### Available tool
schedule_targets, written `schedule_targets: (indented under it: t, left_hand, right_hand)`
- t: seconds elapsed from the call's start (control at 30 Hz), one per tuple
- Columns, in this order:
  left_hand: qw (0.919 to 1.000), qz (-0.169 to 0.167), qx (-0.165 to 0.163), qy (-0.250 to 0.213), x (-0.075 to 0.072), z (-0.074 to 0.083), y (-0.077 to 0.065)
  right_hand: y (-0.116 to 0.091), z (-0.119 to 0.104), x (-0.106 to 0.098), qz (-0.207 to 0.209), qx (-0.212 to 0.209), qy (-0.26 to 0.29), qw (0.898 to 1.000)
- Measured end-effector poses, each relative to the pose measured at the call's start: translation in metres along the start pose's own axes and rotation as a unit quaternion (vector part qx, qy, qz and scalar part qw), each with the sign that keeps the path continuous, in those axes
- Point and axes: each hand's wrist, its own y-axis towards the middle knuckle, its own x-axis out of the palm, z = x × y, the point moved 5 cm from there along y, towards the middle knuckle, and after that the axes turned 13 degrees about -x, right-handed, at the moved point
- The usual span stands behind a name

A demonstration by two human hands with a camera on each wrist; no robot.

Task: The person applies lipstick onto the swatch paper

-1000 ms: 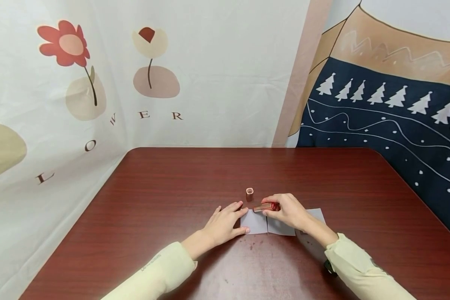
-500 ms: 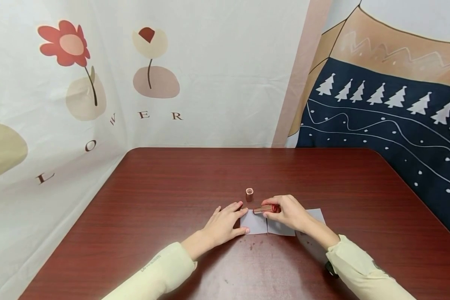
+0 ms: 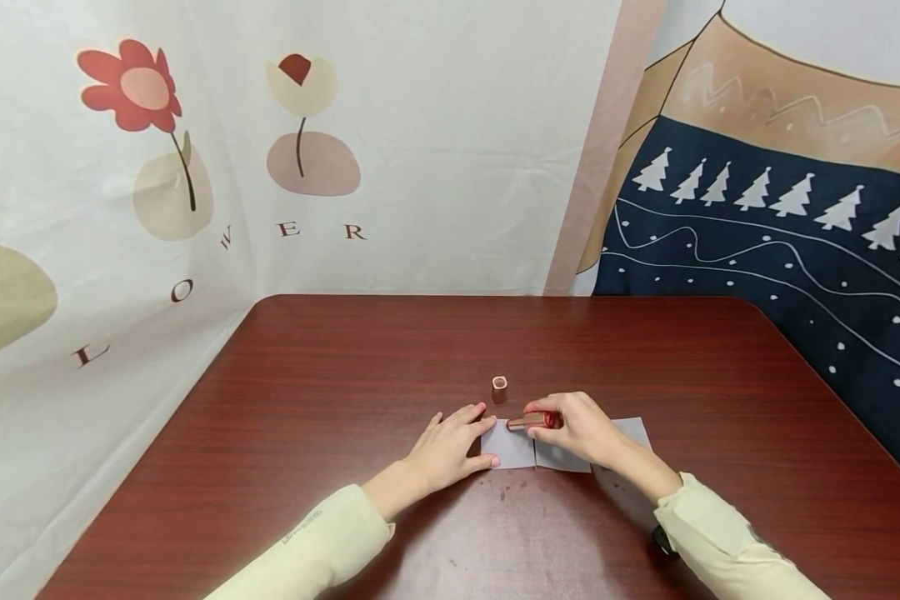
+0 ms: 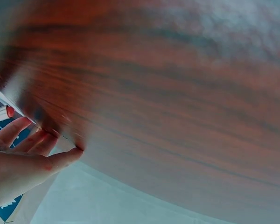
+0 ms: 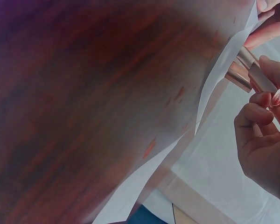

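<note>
Held low over the left paper (image 3: pixel 513 451), slanting nearly flat with tip toward the left hand (image 3: pixel 446 454): 1 lipstick (image 3: pixel 528 422), slim, smooth, rose-gold and metallic, with red at the tip. Pinched between thumb and fingertips of the right hand (image 3: pixel 585 429); whether touching the paper, impossible to tell. Just beyond, standing upright with its squarish mouth open to the top, 1 cap (image 3: pixel 499 390) of similar shiny metal.

Under the work, thin, matte, pale sheeting: the left paper, then, across a narrow dark gap, the middle paper (image 3: pixel 562 457), slightly wavy at the near edge, and past the right hand the right paper (image 3: pixel 632 428), partly hidden. At the left paper's outer edge, the left hand, thumb spread wide from fingers laid out flat, thumb tip and index fingertip on the edge.

Around all this, a glossy red-brown surface (image 3: pixel 360 358) with fine wood grain, rounded far corners and small reddish smears (image 3: pixel 503 492) near the papers. Behind, a creased white cloth (image 3: pixel 450 125) printed with flowers and letters; to the right, a navy cloth (image 3: pixel 757 233) with white trees.
</note>
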Motion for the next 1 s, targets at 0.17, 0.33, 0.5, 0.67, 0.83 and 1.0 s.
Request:
schedule_targets:
  t: [0.17,0.33,0.5,0.67,0.83,1.0]
  left_hand:
    - [1.0,0.0,-0.001,0.001,0.0,-0.0004,-0.0006]
    - [1.0,0.001,-0.001,0.003,0.0,-0.0007,-0.0009]
    - [1.0,0.002,0.0,-0.001,-0.0005,-0.0007,-0.0015]
    - [1.0,0.004,0.002,-0.001,-0.001,-0.0005,-0.0022]
    - [1.0,0.005,0.001,0.0,-0.0004,-0.0005,-0.0017]
    - [1.0,0.005,0.001,0.001,-0.0007,-0.0002,-0.0011]
  right_hand:
    - [-0.0015,-0.0008,0.0006,-0.004,0.003,0.0,1.0]
    - [-0.0041,-0.0005,0.0011,-0.005,0.02,0.0,1.0]
    - [-0.0051,-0.0007,0.0012,-0.004,0.03,0.004,1.0]
    - [-0.0054,-0.0006,0.0019,-0.005,0.032,0.014,0.999]
    - [-0.0061,-0.0004,0.0025,-0.005,0.032,0.018,0.999]
    - [-0.0065,-0.0007,0.0023,-0.006,0.031,0.018,0.999]
